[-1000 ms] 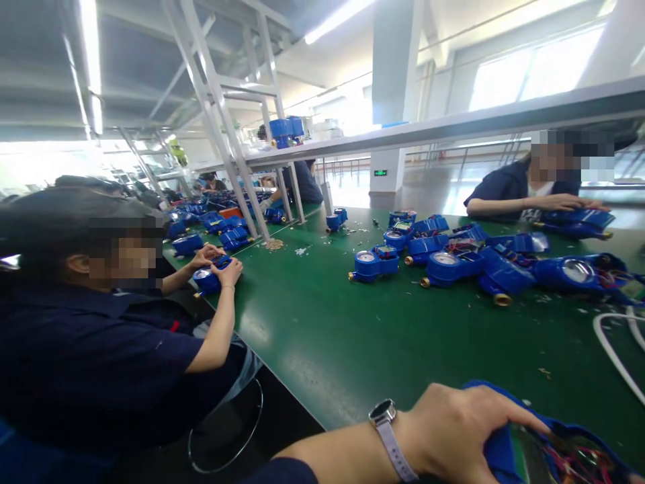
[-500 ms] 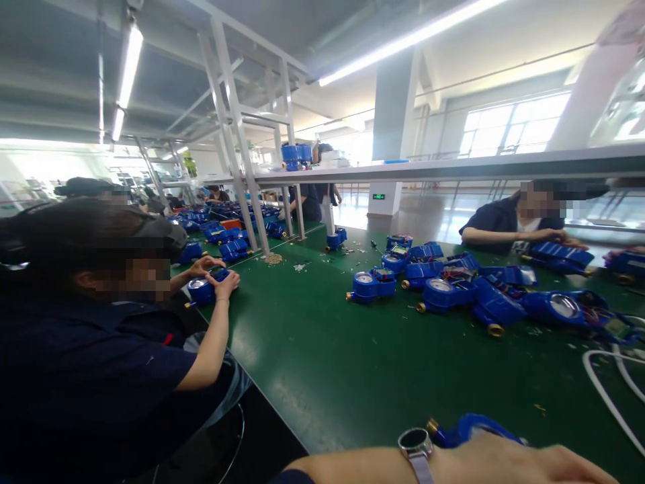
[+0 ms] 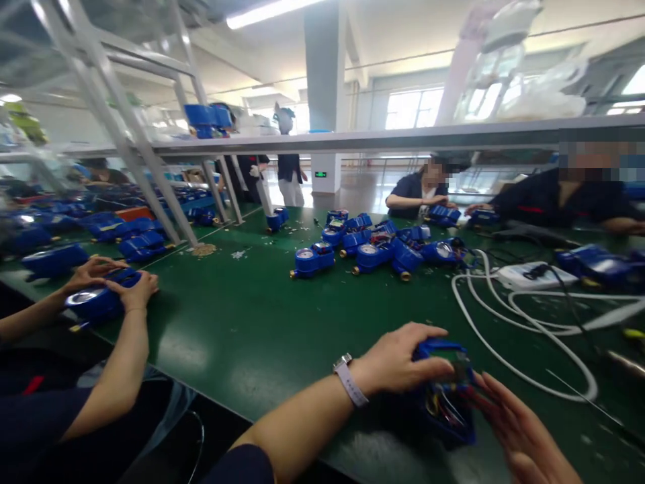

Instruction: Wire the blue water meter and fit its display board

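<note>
Near the front edge of the green bench is a blue water meter (image 3: 453,420) whose electronics box stands uncovered, with a circuit board and coloured wires showing. My left hand (image 3: 403,359), with a watch on its wrist, grips the top of the box between thumb and fingers. On the other side, my right hand (image 3: 519,427) has its fingers stretched out along the meter's right edge; it is slightly blurred, and whether the fingertips press on the meter is hard to tell. The meter's dial end is hidden.
At the left, a co-worker's hands (image 3: 123,286) hold another blue meter (image 3: 91,304). Several meters (image 3: 373,254) lie grouped mid-bench. White cables (image 3: 504,363) and a power strip (image 3: 534,275) lie at the right. A shelf (image 3: 353,140) spans above; other people sit across.
My view has turned right and down. My left hand, earlier over a blue meter at the bottom edge, now grips the meter's box. My right hand has come into view.
</note>
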Available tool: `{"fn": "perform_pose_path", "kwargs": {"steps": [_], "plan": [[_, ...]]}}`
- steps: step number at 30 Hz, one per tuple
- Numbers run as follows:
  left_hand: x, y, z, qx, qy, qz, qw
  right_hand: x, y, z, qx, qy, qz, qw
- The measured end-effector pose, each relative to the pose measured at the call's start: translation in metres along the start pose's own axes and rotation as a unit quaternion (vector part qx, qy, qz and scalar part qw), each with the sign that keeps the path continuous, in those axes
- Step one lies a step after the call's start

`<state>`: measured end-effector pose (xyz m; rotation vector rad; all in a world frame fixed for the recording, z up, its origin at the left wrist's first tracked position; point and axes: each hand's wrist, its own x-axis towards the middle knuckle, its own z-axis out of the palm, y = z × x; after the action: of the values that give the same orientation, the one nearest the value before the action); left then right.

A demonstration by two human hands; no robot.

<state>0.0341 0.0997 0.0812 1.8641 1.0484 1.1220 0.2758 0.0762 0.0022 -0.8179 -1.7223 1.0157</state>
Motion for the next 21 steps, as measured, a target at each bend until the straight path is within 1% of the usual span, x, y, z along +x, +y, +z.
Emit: {"fn": "perform_pose_path", "kwargs": {"steps": [2,4,6,8,10,12,15,16,18,21], "plan": [[0.003,-0.002,0.002,-0.087,0.005,-0.009,0.996,-0.003,-0.021,0.009,0.029,0.013,-0.014,0.999],[0.007,-0.003,0.001,-0.162,-0.006,-0.015,0.987,0.001,-0.037,0.013,0.033,0.029,0.000,0.999],[0.013,-0.003,-0.003,-0.193,-0.048,-0.023,0.980,0.007,-0.049,0.010,-0.015,0.044,-0.009,0.999],[0.020,-0.003,-0.005,-0.204,-0.111,-0.035,0.972,0.014,-0.059,0.004,-0.100,0.043,-0.036,0.993],[0.030,-0.002,-0.005,-0.198,-0.176,-0.038,0.964,0.021,-0.069,-0.004,-0.184,0.008,-0.066,0.981],[0.039,0.000,-0.001,-0.183,-0.232,-0.030,0.955,0.029,-0.076,-0.009,-0.241,-0.050,-0.095,0.964],[0.051,0.002,0.010,-0.167,-0.284,-0.023,0.944,0.041,-0.079,-0.015,-0.265,-0.132,-0.105,0.949],[0.054,0.003,0.013,-0.165,-0.291,-0.029,0.942,0.044,-0.078,-0.016,-0.264,-0.153,-0.097,0.947],[0.057,0.005,0.019,-0.168,-0.285,-0.051,0.942,0.047,-0.076,-0.019,-0.260,-0.178,-0.075,0.946],[0.057,0.010,0.020,-0.193,-0.274,-0.072,0.939,0.049,-0.074,-0.023,-0.245,-0.183,-0.044,0.951]]}}
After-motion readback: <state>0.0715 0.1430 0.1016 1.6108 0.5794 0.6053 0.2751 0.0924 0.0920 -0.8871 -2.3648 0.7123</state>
